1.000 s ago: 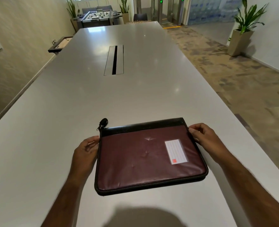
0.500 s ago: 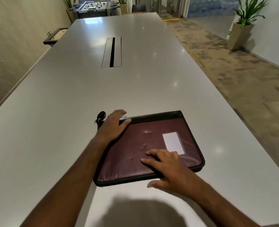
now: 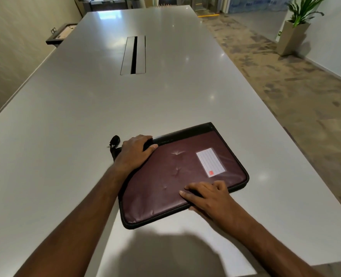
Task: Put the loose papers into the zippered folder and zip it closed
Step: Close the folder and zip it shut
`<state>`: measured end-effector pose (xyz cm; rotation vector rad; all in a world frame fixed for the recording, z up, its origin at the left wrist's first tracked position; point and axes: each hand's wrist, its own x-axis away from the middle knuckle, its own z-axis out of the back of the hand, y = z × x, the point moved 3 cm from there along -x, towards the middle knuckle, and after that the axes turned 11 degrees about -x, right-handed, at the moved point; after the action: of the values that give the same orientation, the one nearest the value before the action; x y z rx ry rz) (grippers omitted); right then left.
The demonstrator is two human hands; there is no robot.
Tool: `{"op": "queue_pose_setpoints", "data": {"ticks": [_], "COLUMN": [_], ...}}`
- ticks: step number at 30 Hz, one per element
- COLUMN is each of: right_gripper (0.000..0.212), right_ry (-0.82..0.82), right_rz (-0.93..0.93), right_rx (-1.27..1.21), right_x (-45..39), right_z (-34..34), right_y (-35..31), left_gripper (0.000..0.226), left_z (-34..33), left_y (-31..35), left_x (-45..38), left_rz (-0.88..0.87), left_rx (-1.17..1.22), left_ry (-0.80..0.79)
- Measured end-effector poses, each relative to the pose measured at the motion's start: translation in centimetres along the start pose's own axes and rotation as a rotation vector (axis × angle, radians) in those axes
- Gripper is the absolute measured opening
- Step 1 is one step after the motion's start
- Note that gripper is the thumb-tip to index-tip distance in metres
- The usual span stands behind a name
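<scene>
A maroon zippered folder (image 3: 185, 172) with black edging and a white label lies flat and closed on the long grey table (image 3: 85, 108), near its front edge. My left hand (image 3: 134, 152) grips the folder's far left corner, fingers wrapped over the black spine. A black zipper pull (image 3: 114, 141) sticks out just left of that hand. My right hand (image 3: 207, 194) rests on the folder's near edge, fingers curled on the cover and thumb under the zipper side. No loose papers are in view.
A cable slot (image 3: 134, 54) is set into the middle of the table. The table's right edge drops to patterned carpet (image 3: 297, 100). A potted plant (image 3: 293, 35) stands by the right wall. A small side table (image 3: 62, 35) stands at the far left.
My right hand slid from the middle of the cover back to the near edge. My left hand closed tighter over the far left corner. The folder has turned slightly, its right end now farther away.
</scene>
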<state>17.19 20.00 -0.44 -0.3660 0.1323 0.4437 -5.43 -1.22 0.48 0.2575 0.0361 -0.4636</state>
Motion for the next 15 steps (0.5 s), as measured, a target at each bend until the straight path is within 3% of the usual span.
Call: {"op": "queue_pose_setpoints", "data": {"ticks": [3,9,15], "right_gripper": [0.048,0.081,0.077], "right_ry": [0.013,0.011,-0.013], "right_rz": [-0.034,-0.112,-0.252], "right_rx": [0.013,0.072,0.095], "right_x": [0.8,2.1,2.9], "right_z": [0.7,2.7,4.0], "right_y": [1.0,3.0,5.2], "left_gripper": [0.049,0.04,0.047], "left_z": [0.0,0.1,-0.5], "left_y": [-0.3,-0.6,-0.2], "left_x": [0.9,3.4,6.0], "left_rz": [0.023,0.033,0.124], "left_rx": [-0.005,0.061,0.181], "left_ry": [-0.005,0.007,0.014]}}
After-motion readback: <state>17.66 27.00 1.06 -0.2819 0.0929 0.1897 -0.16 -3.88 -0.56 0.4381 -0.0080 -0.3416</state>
